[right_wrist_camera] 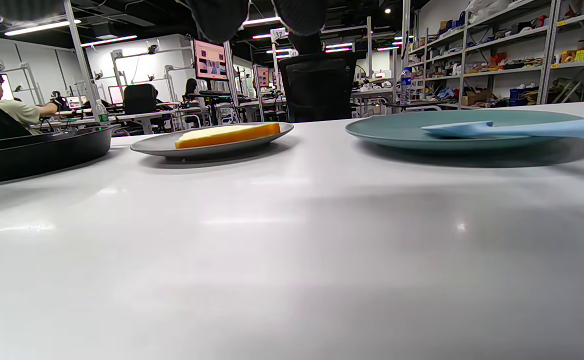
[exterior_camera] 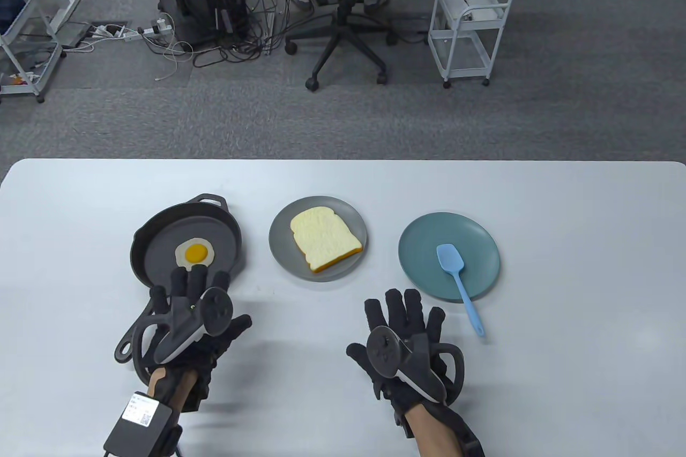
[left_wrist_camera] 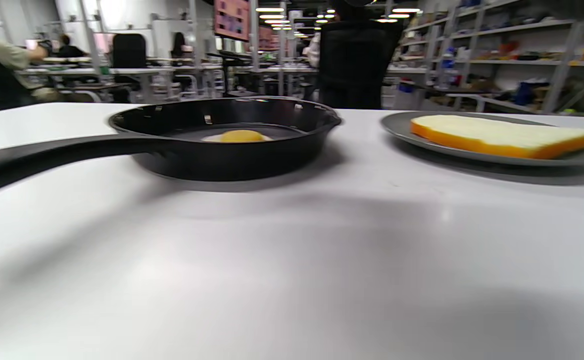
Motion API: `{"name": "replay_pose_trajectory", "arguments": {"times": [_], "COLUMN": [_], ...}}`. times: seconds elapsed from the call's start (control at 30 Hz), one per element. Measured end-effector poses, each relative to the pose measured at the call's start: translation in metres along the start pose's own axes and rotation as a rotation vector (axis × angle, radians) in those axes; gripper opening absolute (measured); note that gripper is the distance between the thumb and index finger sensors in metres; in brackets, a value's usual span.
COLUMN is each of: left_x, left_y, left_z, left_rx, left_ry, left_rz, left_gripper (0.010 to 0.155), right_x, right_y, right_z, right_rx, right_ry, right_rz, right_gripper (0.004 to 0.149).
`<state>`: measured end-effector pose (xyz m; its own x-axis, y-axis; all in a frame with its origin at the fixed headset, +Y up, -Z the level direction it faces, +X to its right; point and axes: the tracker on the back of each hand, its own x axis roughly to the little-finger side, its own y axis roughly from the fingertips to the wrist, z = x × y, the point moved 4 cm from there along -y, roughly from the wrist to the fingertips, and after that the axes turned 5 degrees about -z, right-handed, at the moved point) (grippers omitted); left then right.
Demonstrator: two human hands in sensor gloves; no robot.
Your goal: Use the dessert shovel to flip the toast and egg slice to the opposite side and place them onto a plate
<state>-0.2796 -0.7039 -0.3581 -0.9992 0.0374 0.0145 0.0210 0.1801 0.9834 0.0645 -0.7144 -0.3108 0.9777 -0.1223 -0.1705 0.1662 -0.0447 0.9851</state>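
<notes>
Lying diagonally, dessert shovel (exterior_camera: 459, 282) (blade far-left)

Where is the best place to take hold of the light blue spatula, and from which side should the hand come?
Probably the thin handle of the light blue silicone spatula, at the end that overhangs the teal plate toward the person. That end is clear of the rim, and the open right hand lies just beside it, so come from the near side.

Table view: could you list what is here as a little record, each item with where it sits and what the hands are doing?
pan: left on the table, handle toward the person
egg slice: in the pan, yolk up
grey plate: middle, holds the toast
blue plate: right
dessert shovel: head on the blue plate, handle over its near rim
left hand: open, above the pan handle
right hand: open, holds nothing
</notes>
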Motion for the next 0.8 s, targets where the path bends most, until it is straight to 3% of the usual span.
{"name": "replay_pose_trajectory", "arguments": {"times": [0.13,0.33,0.63,0.8], "left_x": [0.049,0.093,0.109,0.11], "left_y": [-0.01,-0.02,-0.031,-0.038], "left_z": [-0.007,-0.029,-0.06,-0.066], "left_rx": [0.026,0.126,0.227,0.18], "left_ry": [0.069,0.127,0.13,0.118], "left_rz": [0.132,0.272,0.374,0.43], "left_gripper": [0.097,0.101,0.102,0.091], "right_x": [0.0,-0.001,-0.001,0.0], "right_y": [0.0,-0.001,0.0,0.0], "right_z": [0.0,0.0,0.0,-0.001], "right_rx": [0.003,-0.002,-0.004,-0.001], "right_ry": [-0.007,-0.007,-0.01,-0.013], "right_rz": [0.001,-0.004,0.001,0.001], "right_gripper": [0.086,0.086,0.087,0.087]}}
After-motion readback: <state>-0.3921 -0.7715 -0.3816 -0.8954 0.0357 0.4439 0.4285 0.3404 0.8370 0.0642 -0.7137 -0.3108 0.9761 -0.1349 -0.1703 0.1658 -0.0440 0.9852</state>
